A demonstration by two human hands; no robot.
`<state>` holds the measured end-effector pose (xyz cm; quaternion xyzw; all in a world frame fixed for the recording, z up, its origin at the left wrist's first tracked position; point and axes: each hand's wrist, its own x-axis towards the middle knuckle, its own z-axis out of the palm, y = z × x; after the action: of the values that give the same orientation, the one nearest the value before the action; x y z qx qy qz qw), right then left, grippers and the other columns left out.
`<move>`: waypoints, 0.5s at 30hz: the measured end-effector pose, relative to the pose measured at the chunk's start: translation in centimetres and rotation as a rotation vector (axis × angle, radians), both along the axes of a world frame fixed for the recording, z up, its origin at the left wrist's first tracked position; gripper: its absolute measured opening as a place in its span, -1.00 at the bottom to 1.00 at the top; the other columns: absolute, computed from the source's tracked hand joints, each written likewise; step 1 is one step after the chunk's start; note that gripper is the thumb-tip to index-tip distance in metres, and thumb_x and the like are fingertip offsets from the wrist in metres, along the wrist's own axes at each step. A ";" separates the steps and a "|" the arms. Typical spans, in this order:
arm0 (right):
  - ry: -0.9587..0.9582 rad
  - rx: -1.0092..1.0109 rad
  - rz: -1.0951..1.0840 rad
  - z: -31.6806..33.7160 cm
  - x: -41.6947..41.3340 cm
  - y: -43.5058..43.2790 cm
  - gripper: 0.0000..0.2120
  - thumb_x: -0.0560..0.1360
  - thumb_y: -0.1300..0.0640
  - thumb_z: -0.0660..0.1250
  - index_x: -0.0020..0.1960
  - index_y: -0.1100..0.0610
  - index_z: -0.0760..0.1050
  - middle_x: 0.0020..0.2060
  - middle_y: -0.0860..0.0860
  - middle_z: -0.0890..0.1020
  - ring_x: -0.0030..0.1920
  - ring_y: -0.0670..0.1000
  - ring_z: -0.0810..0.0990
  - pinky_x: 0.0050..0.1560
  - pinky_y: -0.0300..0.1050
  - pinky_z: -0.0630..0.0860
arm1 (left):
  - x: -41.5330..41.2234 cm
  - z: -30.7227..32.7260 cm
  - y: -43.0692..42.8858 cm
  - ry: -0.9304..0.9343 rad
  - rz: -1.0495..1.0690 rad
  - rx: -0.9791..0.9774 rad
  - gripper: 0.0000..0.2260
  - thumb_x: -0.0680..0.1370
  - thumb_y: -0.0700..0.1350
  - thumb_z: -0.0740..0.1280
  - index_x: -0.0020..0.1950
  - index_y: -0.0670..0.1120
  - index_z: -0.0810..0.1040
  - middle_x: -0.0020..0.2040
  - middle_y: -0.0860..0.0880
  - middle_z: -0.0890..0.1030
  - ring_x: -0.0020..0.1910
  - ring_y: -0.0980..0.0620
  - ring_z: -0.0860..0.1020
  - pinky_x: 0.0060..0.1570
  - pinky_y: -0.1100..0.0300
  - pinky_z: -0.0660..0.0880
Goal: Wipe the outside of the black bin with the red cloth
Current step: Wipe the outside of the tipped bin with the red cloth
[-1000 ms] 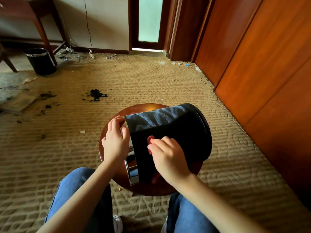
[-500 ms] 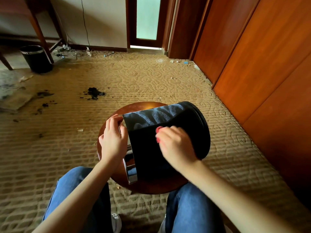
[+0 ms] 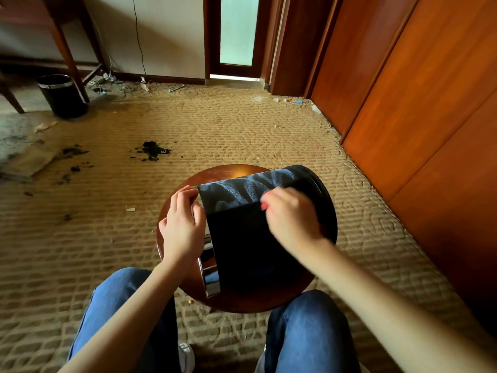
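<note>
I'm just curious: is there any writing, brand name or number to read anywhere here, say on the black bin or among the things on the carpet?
No readable text anywhere.
Black bin and its chrome rim: plain, no label showing.
Red cloth: mostly hidden under the right hand; no print visible.
Pale mark in the dark debris on the carpet: too small to read.

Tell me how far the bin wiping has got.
Done: black bin lies sideways on the stool. In hand: left hand holds its rim, right hand presses the red cloth on the upper side. Left: the side resting on the stool, probably; cleaned parts cannot be told.
</note>
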<state>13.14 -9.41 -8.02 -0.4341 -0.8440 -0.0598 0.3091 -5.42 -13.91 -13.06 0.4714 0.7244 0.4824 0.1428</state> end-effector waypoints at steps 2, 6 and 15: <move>0.018 -0.020 0.192 -1.0 -2.8 -3.4 -0.77 0.37 0.26 0.14 -0.24 0.17 0.58 -0.32 0.07 0.59 -0.32 0.15 0.54 -0.32 -0.03 0.51 | 0.0 0.0 0.0 0.007 0.005 0.002 -0.62 0.50 0.04 0.01 0.24 0.03 0.42 0.32 0.11 0.42 0.31 0.06 0.40 0.18 0.03 0.17; -0.123 -0.015 0.412 -1.1 -4.0 -4.7 -0.74 0.42 0.28 0.11 -0.18 0.18 0.58 -0.28 0.07 0.60 -0.29 0.13 0.54 -0.30 -0.02 0.51 | 0.0 -0.1 0.0 0.016 0.014 0.009 -0.62 0.50 0.05 0.01 0.24 0.04 0.43 0.33 0.10 0.43 0.31 0.06 0.40 0.19 0.00 0.21; -0.046 -0.199 -0.365 2.5 5.3 4.7 -0.79 0.41 0.27 0.18 -0.17 0.11 0.58 -0.19 0.10 0.64 -0.20 0.23 0.59 -0.27 -0.03 0.47 | 0.2 0.2 0.2 -0.018 -0.004 0.003 -0.64 0.52 0.05 0.00 0.23 0.05 0.42 0.32 0.13 0.42 0.30 0.09 0.39 0.22 -0.01 0.17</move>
<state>18.45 -4.66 -5.51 -0.6067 -0.7601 -0.0410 0.2292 -5.25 -13.70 -12.90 0.4687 0.7215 0.4872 0.1494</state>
